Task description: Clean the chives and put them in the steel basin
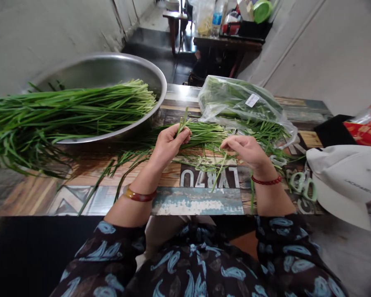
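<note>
My left hand [168, 144] is closed, pinching a few short garlic chive stems [183, 120] between thumb and fingers. To its right, my right hand [244, 150] has its fingers curled together; whether a thin stem is in them I cannot make out. A loose stem [219, 173] slants down just below those fingertips. Behind and between both hands lies a spread of garlic chives [207, 133] on the patterned table [200, 202]. A large bundle of chives [102, 105] rests in a steel basin [163, 80] at left, its leaves hanging over the rim.
A clear plastic bag [231, 88] of greens lies at the back of the table. Green-handled scissors [303, 185] and a white cap [340, 177] are at the right. Farther off, a small table [228, 42] bears a bottle [217, 18].
</note>
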The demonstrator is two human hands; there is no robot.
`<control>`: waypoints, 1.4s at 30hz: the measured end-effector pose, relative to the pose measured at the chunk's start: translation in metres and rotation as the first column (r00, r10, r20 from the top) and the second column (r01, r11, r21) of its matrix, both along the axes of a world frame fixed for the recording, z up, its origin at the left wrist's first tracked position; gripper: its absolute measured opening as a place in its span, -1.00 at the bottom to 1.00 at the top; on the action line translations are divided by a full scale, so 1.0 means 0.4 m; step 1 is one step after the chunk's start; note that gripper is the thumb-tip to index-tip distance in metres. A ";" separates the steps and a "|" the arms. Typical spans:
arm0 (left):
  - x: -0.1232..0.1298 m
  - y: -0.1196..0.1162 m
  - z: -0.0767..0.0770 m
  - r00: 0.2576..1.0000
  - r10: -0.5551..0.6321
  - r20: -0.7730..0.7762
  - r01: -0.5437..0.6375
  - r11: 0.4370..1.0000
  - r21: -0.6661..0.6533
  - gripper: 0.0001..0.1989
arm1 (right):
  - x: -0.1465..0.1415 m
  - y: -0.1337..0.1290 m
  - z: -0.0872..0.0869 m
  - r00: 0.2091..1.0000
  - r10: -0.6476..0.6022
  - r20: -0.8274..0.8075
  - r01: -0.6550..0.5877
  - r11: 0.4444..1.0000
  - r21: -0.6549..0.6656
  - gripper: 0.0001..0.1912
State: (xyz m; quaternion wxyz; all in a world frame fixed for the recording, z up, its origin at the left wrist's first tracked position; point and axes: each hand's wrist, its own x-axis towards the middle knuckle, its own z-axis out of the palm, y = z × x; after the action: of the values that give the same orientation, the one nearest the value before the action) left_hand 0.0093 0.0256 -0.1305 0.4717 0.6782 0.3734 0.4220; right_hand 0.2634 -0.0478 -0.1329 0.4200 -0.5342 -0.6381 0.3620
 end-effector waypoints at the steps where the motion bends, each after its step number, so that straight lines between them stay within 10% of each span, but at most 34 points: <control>1: 0.003 -0.003 -0.001 1.000 -0.026 0.016 0.027 0.999 -0.041 -0.75 | 0.000 0.008 -0.016 0.992 -0.129 -0.019 0.129 0.991 0.030 -0.69; 4: 0.012 -0.008 -0.004 0.997 -0.077 -0.032 0.075 0.996 -0.045 -0.73 | 0.003 0.032 -0.063 0.934 -0.357 0.038 0.348 0.926 0.149 -0.75; 9: 0.021 -0.012 -0.004 0.962 -0.162 -0.218 0.166 0.986 0.004 -0.74 | 0.003 0.051 -0.096 0.779 -0.406 0.477 0.214 0.888 0.406 -0.79; 22: 0.019 -0.026 -0.011 0.919 -0.390 0.063 0.381 0.831 -0.405 -0.63 | -0.003 0.046 -0.100 0.627 -0.417 0.658 0.172 0.898 0.405 -0.88; 33: 0.021 -0.027 -0.002 0.900 -0.428 -0.084 0.393 0.880 -0.268 -0.65 | -0.034 0.053 -0.092 0.883 -0.402 0.241 0.271 0.858 0.436 -0.83; 42: 0.025 -0.026 -0.006 0.838 -0.472 -0.273 0.453 0.881 -0.135 -0.71 | -0.082 0.026 -0.060 0.963 -0.159 -0.216 0.198 0.965 0.172 -0.79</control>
State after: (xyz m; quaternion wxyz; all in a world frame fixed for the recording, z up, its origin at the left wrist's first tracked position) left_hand 0.0192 0.0152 -0.1329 0.5195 0.7882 0.2789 0.1762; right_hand 0.2308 -0.0373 -0.1570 0.5627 -0.5075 -0.5736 0.3113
